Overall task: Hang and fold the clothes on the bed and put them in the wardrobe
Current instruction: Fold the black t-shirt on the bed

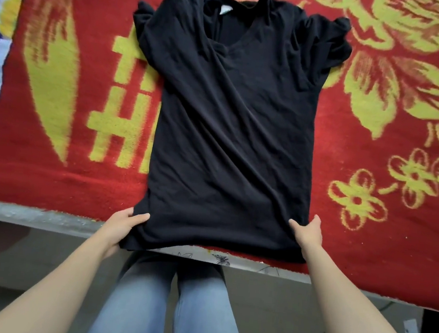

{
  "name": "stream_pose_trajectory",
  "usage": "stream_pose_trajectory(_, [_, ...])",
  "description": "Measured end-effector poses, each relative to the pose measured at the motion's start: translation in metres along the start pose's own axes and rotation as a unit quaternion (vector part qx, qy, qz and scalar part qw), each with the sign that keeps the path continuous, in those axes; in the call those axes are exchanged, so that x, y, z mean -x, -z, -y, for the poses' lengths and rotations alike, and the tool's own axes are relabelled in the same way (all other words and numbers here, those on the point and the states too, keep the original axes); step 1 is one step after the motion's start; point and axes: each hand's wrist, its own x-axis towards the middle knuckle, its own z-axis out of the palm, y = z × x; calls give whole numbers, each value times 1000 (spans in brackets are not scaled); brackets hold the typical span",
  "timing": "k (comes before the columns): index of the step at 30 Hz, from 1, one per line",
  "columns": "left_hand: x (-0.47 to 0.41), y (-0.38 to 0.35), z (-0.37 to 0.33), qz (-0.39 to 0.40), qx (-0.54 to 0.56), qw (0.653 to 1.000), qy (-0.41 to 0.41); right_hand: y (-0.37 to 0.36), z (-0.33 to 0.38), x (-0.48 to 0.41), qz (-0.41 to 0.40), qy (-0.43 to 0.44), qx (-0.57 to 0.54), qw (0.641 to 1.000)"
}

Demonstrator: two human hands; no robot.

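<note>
Spreading the shirt point(233, 129) flat, collar away, on the bed point(31, 217) over its red blanket point(368, 236) for folding, pinching its hem corners between thumb and fingers of left hand point(125, 224) and right hand point(310, 235), next probably needing the bunched sleeves point(145, 14) smoothed and folded inward, with nothing lying in the way.

shirt point(232, 140): thin matt black cloth | blanket point(371, 209): fuzzy woven cloth

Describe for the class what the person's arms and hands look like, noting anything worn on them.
The left hand and right hand are bare: no gloves, rings, watch or bracelets show. Both forearms are uncovered to the picture's edge, so no sleeves are visible. Below them, light blue jeans cover the legs.
</note>
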Motion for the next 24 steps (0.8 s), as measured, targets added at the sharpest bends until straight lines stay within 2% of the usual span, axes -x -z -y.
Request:
stream_pose_trajectory(3, [3, -2, 0, -27, 5, 998, -51, 1, -1, -5, -5, 20, 10, 1000])
stream_pose_trajectory(6, [8, -5, 4, -37, -25, 997, -69, 10, -11, -5, -52, 30, -73, 996])
stream_pose_trajectory(9, [11, -7, 12, -91, -75, 987, -108, 27, -23, 1, -79, 20, -115, 990])
stream_pose_trajectory(11, [15, -6, 18, -121, -94, 980, -129, 38, -35, 7, -107, 16, -68, 992])
stream_pose_trajectory(14, [25, -6, 31, -113, -106, 980, -128, 51, -59, 21, -126, -6, 83, 989])
stream_pose_trajectory(16, [27, -9, 41, -110, -143, 978, -108, 52, -67, 25, -116, -27, 143, 982])
stream_pose_trajectory(20, [22, -19, 49, -62, -155, 986, -30, 42, -45, 20, -76, -66, 147, 984])
stream_pose_trajectory(22, [17, -23, 45, -46, -166, 985, -8, 35, -21, 17, -84, -38, 151, 984])
stream_pose_trajectory(24, [11, -24, 38, -78, -191, 978, -24, 26, 3, 16, -90, 26, 160, 983])
